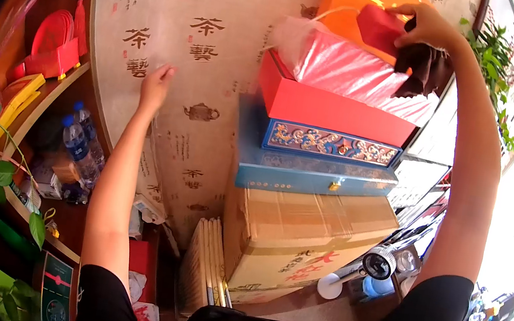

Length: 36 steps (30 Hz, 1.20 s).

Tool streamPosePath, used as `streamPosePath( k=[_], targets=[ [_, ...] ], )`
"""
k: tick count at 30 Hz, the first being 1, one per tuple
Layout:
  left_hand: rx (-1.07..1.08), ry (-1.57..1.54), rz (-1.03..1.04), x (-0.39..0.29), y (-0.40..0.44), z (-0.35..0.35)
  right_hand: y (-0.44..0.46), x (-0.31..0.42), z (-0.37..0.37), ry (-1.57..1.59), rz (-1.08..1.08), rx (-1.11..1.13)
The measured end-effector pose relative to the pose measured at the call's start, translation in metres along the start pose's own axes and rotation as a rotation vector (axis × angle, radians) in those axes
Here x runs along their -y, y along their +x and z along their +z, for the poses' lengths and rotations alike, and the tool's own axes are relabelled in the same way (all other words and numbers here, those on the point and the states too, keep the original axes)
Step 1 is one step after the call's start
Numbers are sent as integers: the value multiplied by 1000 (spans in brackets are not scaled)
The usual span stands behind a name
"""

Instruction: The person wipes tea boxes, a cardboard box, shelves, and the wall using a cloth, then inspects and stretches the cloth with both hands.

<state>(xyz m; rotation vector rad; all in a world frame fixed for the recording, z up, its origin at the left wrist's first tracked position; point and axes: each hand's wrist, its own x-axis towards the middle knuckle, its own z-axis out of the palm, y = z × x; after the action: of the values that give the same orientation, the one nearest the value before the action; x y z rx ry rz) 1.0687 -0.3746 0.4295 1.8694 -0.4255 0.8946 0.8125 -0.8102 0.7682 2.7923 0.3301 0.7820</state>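
Observation:
My right hand [426,28] is raised at the upper right, its fingers closed on a red item [381,29] and a dark brown cloth [427,69] that hangs below it. Under the hand stands an open red box [331,108] with pinkish-white wrapping [350,68] bulging from its top. An orange box [346,8] is behind it. My left hand [157,82] is lifted in front of the patterned wall covering [216,75], fingers pressed together; what it holds, if anything, is too small to name.
Beneath the red box are an ornate blue box [332,144], a flat blue box [308,175] and a taped cardboard carton [313,229]. Shelves [53,100] with water bottles [79,144] curve along the left. A white round-headed device [378,263] stands at lower right; plants [494,63] hang at upper right.

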Motion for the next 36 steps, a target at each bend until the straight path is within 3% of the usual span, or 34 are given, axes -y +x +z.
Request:
streamPosePath(
  k=[2,4,6,7,12,14,17,21,23,30,32,36],
  targets=[
    [67,46,-81,2,-1,19,2,-3,12,-43,-104,6],
    [67,-113,46,60,19,60,10,-17,17,-28,-66,81],
    [122,-67,5,54,17,75,19,-40,28,36,-152,154],
    [52,-150,18,50,12,85,21,-41,32,45,-165,173],
    [-39,-311,48,29,-14,129,18,-42,37,200,52,225],
    [58,-386,0,28,-23,151,8,-32,45,319,45,178],
    [58,-332,61,11,-36,170,-5,-40,44,44,-42,36],
    [95,-360,31,-4,-44,185,-36,-27,44,-30,-37,-145],
    [-56,-129,248,-9,-43,187,-53,-12,44,-91,-59,-169],
    [-86,-84,291,-11,-53,192,-97,-6,42,-141,-72,-207],
    [-91,-160,172,-16,-56,193,-106,-8,39,-239,-67,-228],
    [-125,-131,203,-7,-63,201,-118,10,37,-258,-135,-237]
  ],
)
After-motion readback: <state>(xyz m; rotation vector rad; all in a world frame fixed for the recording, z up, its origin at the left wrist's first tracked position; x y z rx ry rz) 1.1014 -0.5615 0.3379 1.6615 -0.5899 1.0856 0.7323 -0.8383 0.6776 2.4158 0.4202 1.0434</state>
